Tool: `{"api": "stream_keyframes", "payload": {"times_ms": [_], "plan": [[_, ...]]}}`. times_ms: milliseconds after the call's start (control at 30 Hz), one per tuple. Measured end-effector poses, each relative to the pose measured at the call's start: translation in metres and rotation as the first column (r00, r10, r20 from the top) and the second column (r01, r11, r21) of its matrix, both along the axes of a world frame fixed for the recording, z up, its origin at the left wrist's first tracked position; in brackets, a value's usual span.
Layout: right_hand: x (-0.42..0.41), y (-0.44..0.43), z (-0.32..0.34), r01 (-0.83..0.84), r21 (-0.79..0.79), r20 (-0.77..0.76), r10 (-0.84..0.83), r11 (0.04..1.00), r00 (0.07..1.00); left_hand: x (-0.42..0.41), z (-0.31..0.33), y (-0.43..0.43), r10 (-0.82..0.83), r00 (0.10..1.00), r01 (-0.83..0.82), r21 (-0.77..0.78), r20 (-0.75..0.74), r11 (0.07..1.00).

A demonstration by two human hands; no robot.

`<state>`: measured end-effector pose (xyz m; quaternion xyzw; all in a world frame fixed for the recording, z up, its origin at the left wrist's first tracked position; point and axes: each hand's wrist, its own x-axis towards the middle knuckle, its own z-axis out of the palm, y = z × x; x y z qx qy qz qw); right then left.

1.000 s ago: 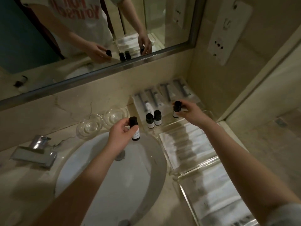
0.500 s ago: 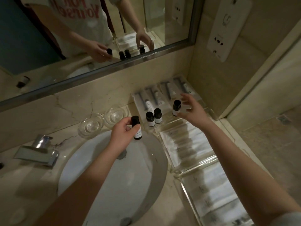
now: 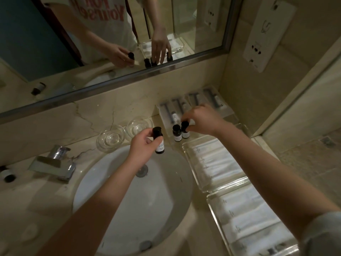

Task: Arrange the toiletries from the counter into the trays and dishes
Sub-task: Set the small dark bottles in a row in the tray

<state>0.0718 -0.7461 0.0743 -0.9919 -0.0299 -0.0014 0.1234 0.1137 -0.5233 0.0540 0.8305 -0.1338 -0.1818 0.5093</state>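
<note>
My left hand (image 3: pixel 141 143) grips a small white bottle with a black cap (image 3: pixel 159 143) upright over the back rim of the sink. Two more such bottles stand side by side on the counter, the left one (image 3: pixel 177 134) free. My right hand (image 3: pixel 202 121) reaches over them and pinches the black cap of the right bottle (image 3: pixel 185 133). Behind them lies a clear tray (image 3: pixel 162 111) of wrapped toothbrush kits. Two empty glass dishes (image 3: pixel 110 138) (image 3: pixel 139 126) sit left of the bottles. Another small bottle (image 3: pixel 7 175) lies at the counter's far left.
The white sink (image 3: pixel 138 200) fills the middle, with a chrome faucet (image 3: pixel 53 165) on its left. Two clear trays (image 3: pixel 188 150) (image 3: pixel 214 204) holding white packets run along the right. A mirror (image 3: pixel 118 34) hangs behind, and a wall with a socket panel (image 3: pixel 265 34) closes the right corner.
My right hand let go of the bottle it set near the toothbrush tray and moved left onto the cap of the right standing bottle. My left hand kept its bottle nearly still.
</note>
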Motion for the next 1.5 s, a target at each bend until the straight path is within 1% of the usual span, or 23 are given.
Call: {"api": "stream_keyframes", "payload": {"times_ms": [200,333,633,733,800,867,900,967,1000,1033,1067,1133,1200,1267,1333,1400,1500], "plan": [[-0.006,-0.013,0.002,0.043,0.046,0.037,-0.045,0.998,0.998,0.0,-0.001,-0.001,0.006,1.0,-0.007,-0.016,-0.006,1.0],[-0.008,-0.018,0.005,0.077,0.0,0.014,-0.077,0.997,0.997,-0.002,-0.001,-0.003,0.011,1.0,-0.011,-0.016,-0.014,1.0],[-0.01,-0.016,0.004,0.11,0.043,-0.031,-0.109,0.993,0.994,-0.003,0.005,-0.004,0.011,1.0,-0.012,-0.035,-0.025,0.999],[-0.01,-0.016,0.005,0.115,0.038,-0.067,-0.112,0.993,0.991,-0.002,0.005,-0.002,0.008,1.0,-0.008,-0.026,-0.007,1.0],[-0.012,-0.014,0.01,0.111,0.042,-0.063,-0.108,0.993,0.992,-0.003,0.008,-0.002,0.008,1.0,-0.008,-0.021,0.016,1.0],[-0.016,-0.012,0.02,0.124,0.11,-0.005,-0.125,0.986,0.992,-0.006,0.017,-0.005,0.003,0.998,-0.002,-0.017,0.063,1.0],[-0.019,-0.01,0.027,0.133,0.184,0.04,-0.142,0.974,0.989,-0.009,0.022,-0.007,0.0,0.996,0.003,-0.035,0.09,0.999],[-0.027,-0.005,0.044,0.119,0.393,0.103,-0.173,0.912,0.98,-0.015,0.034,-0.013,-0.01,0.991,0.022,-0.083,0.135,0.996],[-0.031,-0.001,0.053,0.1,0.493,0.103,-0.172,0.865,0.98,-0.018,0.041,-0.018,-0.023,0.987,0.04,-0.101,0.159,0.994],[-0.036,0.003,0.061,0.082,0.559,0.091,-0.159,0.825,0.983,-0.022,0.045,-0.023,-0.041,0.983,0.062,-0.113,0.181,0.992],[-0.04,0.006,0.068,0.065,0.589,0.08,-0.139,0.805,0.987,-0.025,0.051,-0.029,-0.061,0.978,0.086,-0.124,0.198,0.989],[-0.047,0.009,0.079,0.031,0.587,0.078,-0.094,0.809,0.992,-0.032,0.059,-0.042,-0.099,0.972,0.131,-0.142,0.214,0.981],[-0.053,0.007,0.087,-0.002,0.542,0.089,-0.055,0.84,0.994,-0.037,0.064,-0.055,-0.131,0.967,0.168,-0.158,0.22,0.973],[-0.058,0.0,0.092,-0.005,0.472,0.075,-0.034,0.881,0.997,-0.042,0.067,-0.066,-0.162,0.961,0.201,-0.168,0.222,0.965],[-0.063,-0.008,0.094,0.018,0.436,0.05,-0.044,0.9,0.998,-0.044,0.067,-0.076,-0.192,0.953,0.23,-0.148,0.234,0.962],[-0.065,-0.02,0.093,0.063,0.405,0.052,-0.092,0.912,0.994,-0.043,0.067,-0.083,-0.223,0.929,0.249,-0.053,0.296,0.967],[-0.065,-0.046,0.085,0.211,0.337,0.062,-0.245,0.918,0.968,-0.032,0.059,-0.085,-0.261,0.869,0.229,0.126,0.42,0.965]]}}
